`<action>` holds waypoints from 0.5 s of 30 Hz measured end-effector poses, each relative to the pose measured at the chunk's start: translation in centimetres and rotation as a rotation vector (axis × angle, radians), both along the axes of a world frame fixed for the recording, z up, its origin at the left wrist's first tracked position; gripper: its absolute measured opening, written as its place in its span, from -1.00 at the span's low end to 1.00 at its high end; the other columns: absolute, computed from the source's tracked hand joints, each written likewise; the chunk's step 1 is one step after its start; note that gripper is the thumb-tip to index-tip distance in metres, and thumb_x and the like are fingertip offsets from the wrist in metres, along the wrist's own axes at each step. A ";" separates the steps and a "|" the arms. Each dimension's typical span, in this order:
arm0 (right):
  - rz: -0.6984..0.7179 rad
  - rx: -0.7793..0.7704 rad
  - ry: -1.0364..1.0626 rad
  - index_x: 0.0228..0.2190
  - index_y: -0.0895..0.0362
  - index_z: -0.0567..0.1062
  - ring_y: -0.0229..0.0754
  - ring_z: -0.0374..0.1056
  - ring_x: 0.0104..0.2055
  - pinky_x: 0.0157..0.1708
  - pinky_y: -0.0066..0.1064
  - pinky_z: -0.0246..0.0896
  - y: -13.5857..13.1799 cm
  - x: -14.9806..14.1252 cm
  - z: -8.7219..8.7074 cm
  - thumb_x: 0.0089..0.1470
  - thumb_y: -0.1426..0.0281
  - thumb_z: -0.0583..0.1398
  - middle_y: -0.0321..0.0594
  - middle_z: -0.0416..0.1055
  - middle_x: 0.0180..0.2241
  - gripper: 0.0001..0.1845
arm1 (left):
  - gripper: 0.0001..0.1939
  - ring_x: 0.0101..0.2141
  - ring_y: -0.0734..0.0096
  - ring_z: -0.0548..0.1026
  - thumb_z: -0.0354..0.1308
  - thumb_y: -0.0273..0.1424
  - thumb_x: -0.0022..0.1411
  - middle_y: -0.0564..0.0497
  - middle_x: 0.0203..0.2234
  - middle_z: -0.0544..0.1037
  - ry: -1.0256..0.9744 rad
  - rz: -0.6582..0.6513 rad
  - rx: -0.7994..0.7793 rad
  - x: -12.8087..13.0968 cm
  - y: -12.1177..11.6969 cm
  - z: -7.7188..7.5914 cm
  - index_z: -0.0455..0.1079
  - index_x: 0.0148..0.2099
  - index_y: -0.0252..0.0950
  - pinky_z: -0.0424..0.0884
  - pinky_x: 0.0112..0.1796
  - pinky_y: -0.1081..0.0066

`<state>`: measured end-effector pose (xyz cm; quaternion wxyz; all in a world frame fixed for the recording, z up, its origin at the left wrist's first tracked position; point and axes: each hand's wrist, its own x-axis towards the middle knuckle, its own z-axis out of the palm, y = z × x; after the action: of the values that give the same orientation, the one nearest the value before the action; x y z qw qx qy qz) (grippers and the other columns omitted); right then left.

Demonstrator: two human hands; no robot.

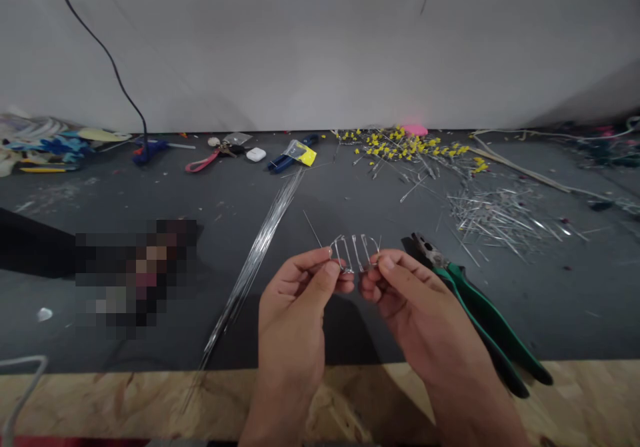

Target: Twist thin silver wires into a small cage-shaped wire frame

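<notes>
Between both hands, above the dark work surface, is a small cage-like piece of bent wire [354, 254] with several parallel struts. My left hand [300, 294] pinches its left end between thumb and fingers. Its right end is pinched by my right hand [410, 294] in the same way. Green-handled pliers [480, 307] lie just right of my right hand, partly behind the wrist. A bundle of long straight wires [255, 260] lies to the left of my left hand, reaching over the front edge. One thin wire [313, 227] lies just beyond the hands.
A heap of short wire pieces [500, 220] lies at right. Behind it are yellow-tipped wires [400, 144]. Along the wall stand blue-handled tools [285, 160], a white case [256, 154], keys with a pink strap [203, 162] and a blue glue gun [150, 152] with a black cord. A blurred patch covers the left.
</notes>
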<state>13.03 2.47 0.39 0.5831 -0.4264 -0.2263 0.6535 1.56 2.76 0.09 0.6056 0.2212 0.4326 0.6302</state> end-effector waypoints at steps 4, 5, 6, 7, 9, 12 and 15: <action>0.049 -0.025 0.078 -0.56 0.11 0.55 -0.32 0.29 -0.52 -0.47 -0.50 0.27 0.0 0.3 0.1 -0.17 0.32 0.37 -0.32 0.38 -0.59 -0.87 | -0.90 -0.52 0.52 0.53 0.29 -0.54 -0.02 0.02 -0.53 0.58 -0.038 -0.037 -0.012 -0.1 0.1 0.2 0.49 -0.35 -0.34 0.48 -0.43 0.53; 0.068 -0.025 0.093 -0.57 0.10 0.55 -0.32 0.29 -0.52 -0.47 -0.51 0.28 0.0 0.4 0.1 -0.16 0.32 0.36 -0.33 0.38 -0.59 -0.87 | -0.90 -0.52 0.53 0.53 0.28 -0.54 -0.01 0.02 -0.53 0.58 -0.051 -0.050 -0.013 -0.2 0.1 0.2 0.49 -0.35 -0.34 0.48 -0.43 0.54; 0.088 -0.020 0.107 -0.57 0.10 0.54 -0.33 0.28 -0.52 -0.47 -0.51 0.27 0.0 0.5 0.1 -0.15 0.32 0.35 -0.33 0.38 -0.59 -0.87 | -0.90 -0.52 0.53 0.52 0.28 -0.54 -0.01 0.02 -0.53 0.58 -0.067 -0.067 -0.014 -0.2 0.0 0.2 0.49 -0.35 -0.34 0.48 -0.43 0.55; 0.110 -0.011 0.121 -0.57 0.10 0.54 -0.33 0.28 -0.53 -0.47 -0.52 0.27 0.0 0.5 0.0 -0.13 0.32 0.34 -0.33 0.38 -0.59 -0.87 | -0.90 -0.52 0.54 0.52 0.27 -0.55 0.00 0.01 -0.52 0.58 -0.086 -0.087 -0.017 -0.3 0.0 0.2 0.49 -0.35 -0.35 0.48 -0.43 0.56; 0.153 0.011 0.147 -0.56 0.10 0.54 -0.34 0.28 -0.53 -0.48 -0.54 0.26 -0.1 0.7 -0.1 -0.09 0.31 0.32 -0.33 0.38 -0.60 -0.87 | -0.91 -0.53 0.55 0.52 0.27 -0.55 0.00 0.00 -0.52 0.59 -0.124 -0.124 -0.030 -0.4 0.0 0.2 0.49 -0.35 -0.35 0.47 -0.44 0.58; 0.183 0.026 0.173 -0.55 0.10 0.55 -0.34 0.28 -0.54 -0.48 -0.54 0.27 -0.1 0.7 -0.2 -0.08 0.31 0.31 -0.33 0.38 -0.60 -0.86 | -0.90 -0.55 0.57 0.51 0.28 -0.56 -0.02 0.00 -0.54 0.59 -0.162 -0.150 -0.048 -0.5 -0.1 0.3 0.48 -0.36 -0.36 0.47 -0.45 0.60; 0.167 0.024 0.163 -0.55 0.11 0.55 -0.35 0.29 -0.53 -0.48 -0.55 0.27 0.0 0.6 -0.3 -0.07 0.31 0.32 -0.32 0.39 -0.60 -0.86 | -0.91 -0.54 0.56 0.52 0.28 -0.56 -0.01 0.02 -0.55 0.58 -0.131 -0.120 -0.037 -0.4 -0.1 0.3 0.48 -0.37 -0.36 0.47 -0.45 0.59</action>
<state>13.63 2.45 0.12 0.5482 -0.3443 -0.2206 0.7296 1.16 2.64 0.44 0.6734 0.1936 0.3896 0.5977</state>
